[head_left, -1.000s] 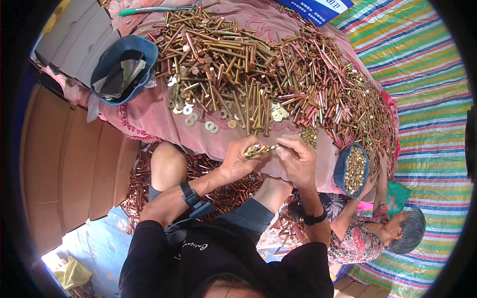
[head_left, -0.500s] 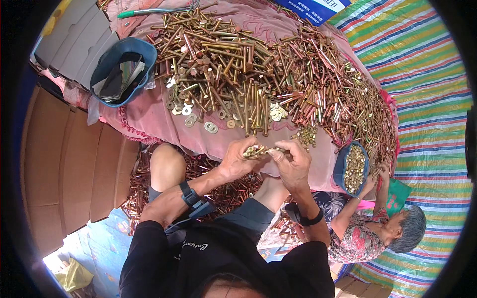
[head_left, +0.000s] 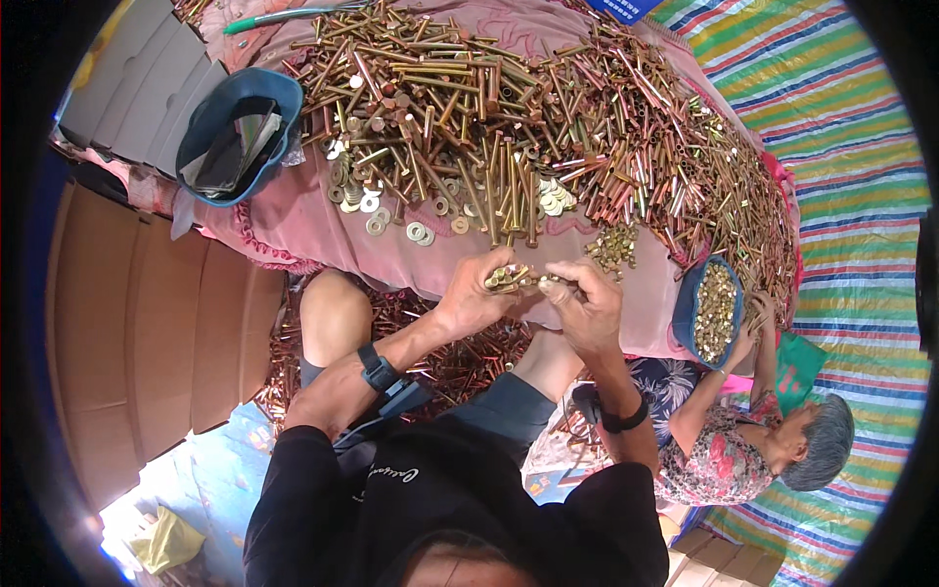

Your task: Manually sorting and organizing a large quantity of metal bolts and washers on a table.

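Left hand grips a bunch of gold-coloured metal pieces beside the right hand

We see the left hand curled round the bunch, its ends showing above the fingers. As a whole the bunch stretches sideways, toward the right hand. The left hand holds it, and the right thumb and forefinger meet just beside its right end. They pinch together, but we cannot tell what lies between them, since the fingers themselves stand in the way.

Just beyond the right hand we find a small heap of gold-coloured nut-like pieces. Straight ahead of the left hand, long brass-toned metal bolts point toward us, with flat silvery round washers to their left. All rest on a pink cloth. Farther right of the right hand, we see a blue bowl full of small gold-coloured pieces, and just past it a co-worker's hand. Far left of the left hand stands a blue basin holding a dark flat object.
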`<action>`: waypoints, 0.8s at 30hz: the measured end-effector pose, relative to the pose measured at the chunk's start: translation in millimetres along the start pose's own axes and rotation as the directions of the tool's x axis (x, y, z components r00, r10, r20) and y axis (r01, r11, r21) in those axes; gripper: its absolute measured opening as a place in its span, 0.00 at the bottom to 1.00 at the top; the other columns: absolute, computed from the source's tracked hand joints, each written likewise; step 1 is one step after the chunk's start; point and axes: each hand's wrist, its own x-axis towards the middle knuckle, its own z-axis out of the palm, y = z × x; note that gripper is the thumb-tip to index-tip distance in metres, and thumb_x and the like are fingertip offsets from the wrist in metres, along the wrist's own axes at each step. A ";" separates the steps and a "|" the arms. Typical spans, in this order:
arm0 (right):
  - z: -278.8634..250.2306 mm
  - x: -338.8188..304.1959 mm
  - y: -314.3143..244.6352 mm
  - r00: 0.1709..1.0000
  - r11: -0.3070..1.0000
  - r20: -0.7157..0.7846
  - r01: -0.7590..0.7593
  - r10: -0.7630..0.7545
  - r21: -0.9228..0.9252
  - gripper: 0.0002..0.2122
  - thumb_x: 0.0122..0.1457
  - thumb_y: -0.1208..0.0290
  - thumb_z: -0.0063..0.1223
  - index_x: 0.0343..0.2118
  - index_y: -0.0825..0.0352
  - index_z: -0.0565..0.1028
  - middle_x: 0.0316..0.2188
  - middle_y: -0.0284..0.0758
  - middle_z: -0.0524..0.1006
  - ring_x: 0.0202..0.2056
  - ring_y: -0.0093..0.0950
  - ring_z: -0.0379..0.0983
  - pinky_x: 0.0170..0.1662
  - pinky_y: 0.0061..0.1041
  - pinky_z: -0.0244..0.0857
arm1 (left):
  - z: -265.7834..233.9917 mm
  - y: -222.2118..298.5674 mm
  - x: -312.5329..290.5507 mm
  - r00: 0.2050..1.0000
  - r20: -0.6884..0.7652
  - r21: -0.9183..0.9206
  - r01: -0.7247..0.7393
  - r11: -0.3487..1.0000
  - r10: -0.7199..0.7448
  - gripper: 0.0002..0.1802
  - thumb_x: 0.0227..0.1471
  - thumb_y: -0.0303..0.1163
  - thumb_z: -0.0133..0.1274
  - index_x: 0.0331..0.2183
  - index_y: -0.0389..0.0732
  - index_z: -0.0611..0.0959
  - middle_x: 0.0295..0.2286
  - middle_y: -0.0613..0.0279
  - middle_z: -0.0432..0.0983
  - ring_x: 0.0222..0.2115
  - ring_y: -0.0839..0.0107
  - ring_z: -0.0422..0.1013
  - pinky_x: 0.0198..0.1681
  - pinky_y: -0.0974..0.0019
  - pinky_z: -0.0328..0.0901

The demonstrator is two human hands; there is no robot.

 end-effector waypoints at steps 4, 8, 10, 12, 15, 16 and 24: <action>7.1 -8.6 9.0 0.987 0.975 -0.022 -0.154 0.159 0.158 0.13 0.55 0.70 0.72 0.38 0.72 0.81 0.27 0.29 0.76 0.28 0.17 0.70 0.28 0.19 0.62 | 1.5 -1.2 0.6 1.000 -0.004 -0.027 -0.006 1.000 0.006 0.10 0.53 0.24 0.66 0.34 0.36 0.79 0.24 0.67 0.76 0.29 0.85 0.67 0.30 0.70 0.67; 20.7 -6.7 -17.7 0.904 0.833 -0.197 -0.242 0.380 0.497 0.11 0.55 0.74 0.72 0.36 0.71 0.80 0.30 0.30 0.76 0.30 0.16 0.70 0.31 0.18 0.65 | 1.0 -6.1 -1.6 1.000 -0.015 -0.044 0.014 0.999 -0.014 0.10 0.53 0.23 0.66 0.33 0.36 0.79 0.24 0.66 0.77 0.29 0.86 0.66 0.30 0.70 0.67; 11.7 -4.9 -8.8 0.994 0.994 -0.108 0.003 0.009 0.110 0.14 0.55 0.69 0.73 0.37 0.72 0.81 0.33 0.32 0.76 0.30 0.18 0.71 0.34 0.17 0.69 | -4.0 -8.8 -2.3 0.996 0.059 -0.041 0.062 0.997 -0.060 0.12 0.51 0.13 0.60 0.38 0.34 0.80 0.33 0.60 0.81 0.33 0.78 0.76 0.35 0.70 0.73; 8.2 -11.1 4.4 0.995 0.981 -0.065 -0.065 0.078 0.180 0.14 0.55 0.69 0.73 0.38 0.72 0.80 0.35 0.34 0.76 0.31 0.19 0.72 0.35 0.18 0.71 | -3.2 -9.1 -3.9 0.995 0.066 -0.032 0.078 0.996 -0.076 0.12 0.51 0.13 0.60 0.38 0.35 0.80 0.34 0.60 0.81 0.35 0.77 0.77 0.36 0.70 0.74; 14.7 -12.7 -5.5 0.973 0.923 -0.101 -0.162 0.209 0.350 0.15 0.54 0.68 0.73 0.38 0.71 0.79 0.36 0.36 0.77 0.32 0.21 0.74 0.36 0.19 0.71 | -2.2 -7.4 -0.3 0.994 0.078 0.000 0.073 0.997 -0.073 0.11 0.52 0.12 0.59 0.37 0.34 0.79 0.35 0.60 0.82 0.38 0.75 0.78 0.39 0.68 0.75; 17.6 -11.6 -13.5 0.942 0.872 -0.177 -0.177 0.284 0.456 0.15 0.54 0.68 0.73 0.37 0.71 0.79 0.36 0.36 0.78 0.33 0.21 0.75 0.35 0.19 0.70 | -1.9 -7.1 -0.4 0.995 0.082 0.027 0.056 0.998 -0.058 0.11 0.52 0.12 0.59 0.37 0.34 0.79 0.36 0.59 0.82 0.39 0.74 0.78 0.41 0.68 0.76; 16.7 -20.8 8.8 0.992 0.982 -0.125 0.001 0.022 0.186 0.14 0.56 0.69 0.71 0.38 0.71 0.78 0.37 0.37 0.79 0.34 0.22 0.76 0.35 0.21 0.71 | -1.7 -16.0 0.0 0.993 0.104 -0.001 0.051 0.999 -0.050 0.10 0.54 0.11 0.57 0.36 0.35 0.78 0.38 0.58 0.82 0.39 0.75 0.77 0.41 0.68 0.75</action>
